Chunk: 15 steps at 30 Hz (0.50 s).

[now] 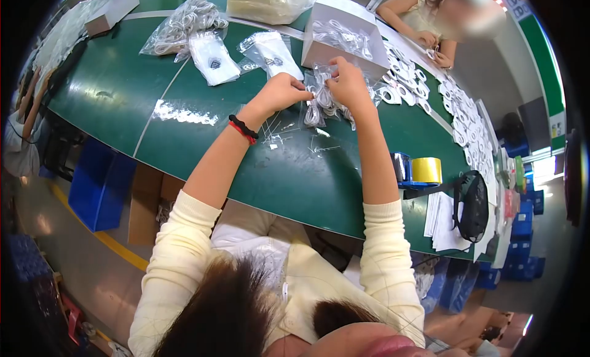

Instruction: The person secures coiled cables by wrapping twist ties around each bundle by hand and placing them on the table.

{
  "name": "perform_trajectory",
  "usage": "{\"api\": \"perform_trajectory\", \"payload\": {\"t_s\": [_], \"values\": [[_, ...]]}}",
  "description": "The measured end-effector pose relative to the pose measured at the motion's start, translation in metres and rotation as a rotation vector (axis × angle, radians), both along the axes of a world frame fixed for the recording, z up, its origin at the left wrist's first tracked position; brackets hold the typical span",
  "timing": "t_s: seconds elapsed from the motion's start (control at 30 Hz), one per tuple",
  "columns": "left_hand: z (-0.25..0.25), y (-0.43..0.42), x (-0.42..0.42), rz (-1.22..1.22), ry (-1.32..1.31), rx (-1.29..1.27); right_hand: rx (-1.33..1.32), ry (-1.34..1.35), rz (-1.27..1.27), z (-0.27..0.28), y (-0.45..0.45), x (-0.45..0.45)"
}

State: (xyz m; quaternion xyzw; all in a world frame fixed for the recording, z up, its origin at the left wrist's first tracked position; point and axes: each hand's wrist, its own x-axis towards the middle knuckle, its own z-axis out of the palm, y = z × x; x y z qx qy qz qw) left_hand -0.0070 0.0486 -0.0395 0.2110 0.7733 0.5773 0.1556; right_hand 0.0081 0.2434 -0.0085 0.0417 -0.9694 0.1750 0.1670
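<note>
Coiled white cables in small clear bags (314,115) lie in a loose pile on the green table, between my two hands. My left hand (283,92), with dark and red bands at the wrist, comes in from the left with thumb and fingers pinched on a bagged cable at the pile's edge. Over the right side of the pile, my right hand (350,85) has its fingers curled at the bagged cables; its exact hold is partly hidden. Just behind it stands an open white box (332,57) with more bagged cables inside.
Printed white packets (213,60) and a big bag of cables (193,19) lie at the back left. Thin clear strips (279,135) are scattered nearer me. On the right are a tape dispenser (424,170), a black pouch (473,206) and many white rings (467,123). Another person sits opposite.
</note>
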Motion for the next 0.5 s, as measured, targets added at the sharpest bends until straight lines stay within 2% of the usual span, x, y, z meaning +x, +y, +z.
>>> {"api": "perform_trajectory", "payload": {"t_s": [0.07, 0.17, 0.3, 0.37, 0.5], "values": [[0.002, 0.001, 0.004, 0.027, 0.127, -0.194, -0.048, 0.057, -0.002, -0.003, 0.003, -0.002], [-0.002, 0.010, 0.007, 0.092, 0.253, -0.293, -0.035, 0.097, -0.018, -0.003, 0.002, -0.002], [-0.011, 0.015, 0.003, 0.067, 0.321, -0.248, -0.053, 0.106, 0.000, -0.005, 0.008, -0.003], [-0.006, 0.014, 0.008, 0.136, 0.394, -0.242, -0.081, 0.079, -0.032, -0.003, 0.008, -0.004], [-0.010, 0.020, 0.007, 0.157, 0.374, -0.359, -0.075, 0.053, -0.014, 0.000, 0.010, -0.006]]}}
